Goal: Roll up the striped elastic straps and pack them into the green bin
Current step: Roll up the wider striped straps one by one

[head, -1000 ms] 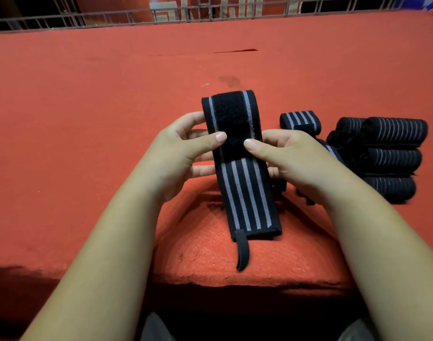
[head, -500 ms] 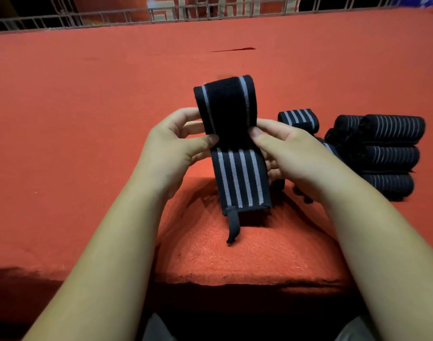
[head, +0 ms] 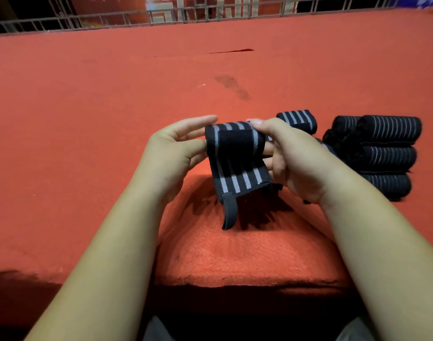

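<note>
- Step in hand: rolling. We judge the strap (head: 235, 153) to be partly wound and packing not yet begun. The green bin is out of view.
- Location: the strap is held in the air between both hands, above the red cloth (head: 87, 124) and near the front edge of the table.
- Right hand (head: 291, 156): the fingers curl over the right end of the wound part and grip it.
- Left hand (head: 181, 148): the fingers are nearly straight, with thumb and fingertips touching the left end of the wound part. It steadies rather than clamps.
- Orientation: the wound part (head: 235, 140) lies with its axis left to right, from one hand to the other.
- The free tail (head: 240, 180) runs at a right angle to that axis, hanging down and toward us, with the stripes along its length.
- The thumb loop (head: 229, 212) is the lowest point. We cannot tell whether it touches the cloth.
- Next move, as we judge it: wind the tail onto the wound part, keep tension so that the edges stay aligned, and take in the loop last.
- Nearby: a stack of finished rolls (head: 387, 153) lies to the right, and a single roll (head: 296, 119) lies just behind the right hand.
</note>
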The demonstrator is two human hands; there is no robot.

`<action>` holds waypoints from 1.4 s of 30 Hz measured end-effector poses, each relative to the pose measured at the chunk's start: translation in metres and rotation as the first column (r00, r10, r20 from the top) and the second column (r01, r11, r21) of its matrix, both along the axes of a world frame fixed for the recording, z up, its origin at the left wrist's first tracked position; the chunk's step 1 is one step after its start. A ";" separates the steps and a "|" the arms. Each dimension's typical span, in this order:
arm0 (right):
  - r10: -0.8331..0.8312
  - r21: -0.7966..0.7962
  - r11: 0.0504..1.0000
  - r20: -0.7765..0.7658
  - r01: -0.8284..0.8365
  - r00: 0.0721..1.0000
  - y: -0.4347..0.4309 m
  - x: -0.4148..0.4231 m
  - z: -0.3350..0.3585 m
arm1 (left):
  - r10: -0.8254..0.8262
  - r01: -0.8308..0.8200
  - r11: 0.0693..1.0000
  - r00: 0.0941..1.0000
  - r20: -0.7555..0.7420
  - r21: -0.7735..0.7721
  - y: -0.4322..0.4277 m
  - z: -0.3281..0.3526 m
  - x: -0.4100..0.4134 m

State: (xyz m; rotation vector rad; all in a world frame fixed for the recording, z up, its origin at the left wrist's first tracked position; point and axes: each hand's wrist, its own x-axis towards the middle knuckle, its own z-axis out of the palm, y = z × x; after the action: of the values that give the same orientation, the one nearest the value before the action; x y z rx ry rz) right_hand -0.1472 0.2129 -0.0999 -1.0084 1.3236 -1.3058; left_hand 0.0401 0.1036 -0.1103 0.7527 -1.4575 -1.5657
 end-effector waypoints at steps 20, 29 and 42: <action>-0.487 -0.224 0.858 -0.641 0.463 0.593 -0.007 -0.008 -0.006 | -0.062 0.049 0.954 0.997 0.035 0.296 -0.003 -0.002 0.004; -0.281 -0.044 0.838 -0.889 0.545 0.361 -0.028 -0.018 -0.008 | -0.024 -0.034 0.949 0.984 0.179 0.314 -0.021 -0.018 0.010; -0.029 0.234 0.778 -0.914 0.583 0.406 -0.059 -0.002 -0.015 | -0.099 0.032 0.964 0.965 0.242 0.265 -0.035 -0.028 0.020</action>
State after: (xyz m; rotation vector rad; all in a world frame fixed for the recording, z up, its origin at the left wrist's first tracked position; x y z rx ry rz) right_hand -0.1494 0.1540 -0.1154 -1.0667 2.6550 -0.4717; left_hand 0.0599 0.0687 -0.1380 1.1016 -1.4865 -1.7855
